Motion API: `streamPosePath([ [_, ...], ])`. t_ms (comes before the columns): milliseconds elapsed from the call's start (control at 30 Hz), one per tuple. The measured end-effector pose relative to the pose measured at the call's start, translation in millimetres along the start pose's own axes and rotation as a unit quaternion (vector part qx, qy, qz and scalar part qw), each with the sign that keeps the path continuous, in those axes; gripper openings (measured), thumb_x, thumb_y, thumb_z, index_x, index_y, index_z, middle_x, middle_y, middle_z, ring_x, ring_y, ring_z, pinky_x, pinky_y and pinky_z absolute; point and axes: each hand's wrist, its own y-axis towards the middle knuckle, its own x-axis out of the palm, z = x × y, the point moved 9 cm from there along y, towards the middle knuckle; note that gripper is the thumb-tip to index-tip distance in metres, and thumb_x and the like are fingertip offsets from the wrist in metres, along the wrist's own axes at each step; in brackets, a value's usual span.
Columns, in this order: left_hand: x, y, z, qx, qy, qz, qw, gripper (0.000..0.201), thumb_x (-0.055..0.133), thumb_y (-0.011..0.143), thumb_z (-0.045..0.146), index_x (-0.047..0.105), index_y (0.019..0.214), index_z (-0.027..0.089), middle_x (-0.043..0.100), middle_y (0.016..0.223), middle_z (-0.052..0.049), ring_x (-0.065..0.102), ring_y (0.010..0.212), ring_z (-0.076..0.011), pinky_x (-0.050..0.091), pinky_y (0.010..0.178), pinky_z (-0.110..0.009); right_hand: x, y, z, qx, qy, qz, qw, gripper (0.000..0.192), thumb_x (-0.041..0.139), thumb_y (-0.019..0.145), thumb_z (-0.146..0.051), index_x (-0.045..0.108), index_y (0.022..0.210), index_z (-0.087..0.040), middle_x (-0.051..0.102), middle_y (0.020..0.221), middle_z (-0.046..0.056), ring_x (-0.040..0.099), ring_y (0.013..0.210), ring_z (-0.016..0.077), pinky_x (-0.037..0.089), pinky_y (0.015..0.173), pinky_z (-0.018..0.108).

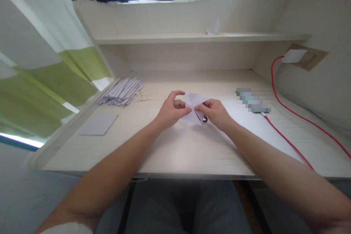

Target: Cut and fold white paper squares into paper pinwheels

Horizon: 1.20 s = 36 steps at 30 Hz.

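Mid-frame, your left hand (170, 112) and right hand (216, 113) both pinch the folded white paper (194, 106), fingers clamped on it above the desk (175, 150).

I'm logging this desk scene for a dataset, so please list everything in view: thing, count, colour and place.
folded paper: one, pale lilac, held above the desk centre
paper strips: a bundle, pale grey-lilac, desk's back left
rubber bands: a few, cream, beside the strips
flat sheet: one, pale grey, desk's left
white sheet: one, under the right forearm
cable: one, red, running along the desk's right from the wall plug
blurred item: one, desk's right, cannot tell what
paper piece: one, white, on the shelf
curtain: white and green, left
desk: one, light wood
left hand: pinching the folded paper
right hand: pinching the folded paper
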Motion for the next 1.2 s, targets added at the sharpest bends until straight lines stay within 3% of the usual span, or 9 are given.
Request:
streamPosePath([
  [100,6.3,0,-4,-0.022,0.027,-0.02,0.999,0.033,0.077,0.07,0.031,0.072,0.097,0.012,0.076,0.08,-0.005,0.07,0.069,-0.0174,0.053,0.062,-0.026,4,-2,-4,-0.009,-0.015,-0.015,1.0,0.015,0.073,0.078,-0.03,0.074,0.071,-0.016,0.07,0.065,0.001,0.057,0.058,0.014,0.041,0.057,0.027],
  [200,5.9,-1,-4,-0.027,0.061,-0.011,0.998,0.023,0.072,0.072,0.029,0.077,0.087,0.012,0.076,0.076,-0.004,0.068,0.066,-0.0166,0.05,0.059,-0.025,8,-4,-7,-0.018,-0.033,-0.029,0.999,0.014,0.07,0.079,-0.028,0.074,0.073,-0.016,0.069,0.065,0.001,0.058,0.058,0.0144,0.041,0.058,0.027],
  [467,2.1,-1,-1,-0.013,0.084,0.005,0.996,0.023,0.072,0.07,0.03,0.079,0.083,0.012,0.079,0.082,-0.007,0.07,0.073,-0.0196,0.051,0.063,-0.027,9,-4,-6,-0.019,-0.043,-0.029,0.998,0.017,0.071,0.079,-0.03,0.071,0.067,-0.018,0.07,0.065,0.002,0.059,0.06,0.0153,0.043,0.059,0.028],
  [667,4.8,-1,1,-0.019,0.033,-0.002,0.999,0.02,0.072,0.067,0.028,0.078,0.078,0.013,0.076,0.074,-0.003,0.068,0.069,-0.0176,0.052,0.065,-0.027,10,-5,-6,0.0,-0.011,-0.021,1.0,0.016,0.078,0.074,-0.031,0.075,0.079,-0.016,0.074,0.07,0.003,0.064,0.062,0.0165,0.048,0.06,0.029],
  [833,-3.9,1,0,-0.021,0.026,0.03,0.999,0.022,0.071,0.064,0.027,0.078,0.08,0.014,0.076,0.076,-0.002,0.067,0.07,-0.0172,0.051,0.066,-0.027,-7,-4,-15,-0.001,0.034,0.042,0.999,0.028,0.084,0.068,-0.033,0.075,0.09,-0.018,0.075,0.08,0.003,0.066,0.069,0.0168,0.055,0.062,0.029],
  [1000,-7.7,3,-6,-0.027,0.023,0.032,0.999,0.024,0.072,0.065,0.028,0.079,0.084,0.014,0.078,0.081,-0.004,0.069,0.073,-0.019,0.053,0.069,-0.029,-29,-5,-26,-0.031,0.069,0.13,0.989,0.022,0.084,0.068,-0.031,0.073,0.084,-0.021,0.073,0.078,0.002,0.071,0.076,0.0189,0.059,0.068,0.031],
  [1200,-9.3,4,-10,-0.038,0.019,0.035,0.998,0.025,0.072,0.064,0.028,0.08,0.083,0.014,0.079,0.084,-0.005,0.07,0.075,-0.0203,0.054,0.069,-0.03,-28,-6,-29,-0.05,0.069,0.113,0.99,0.013,0.081,0.072,-0.031,0.08,0.08,-0.02,0.078,0.085,0.005,0.072,0.076,0.0194,0.061,0.073,0.035],
])
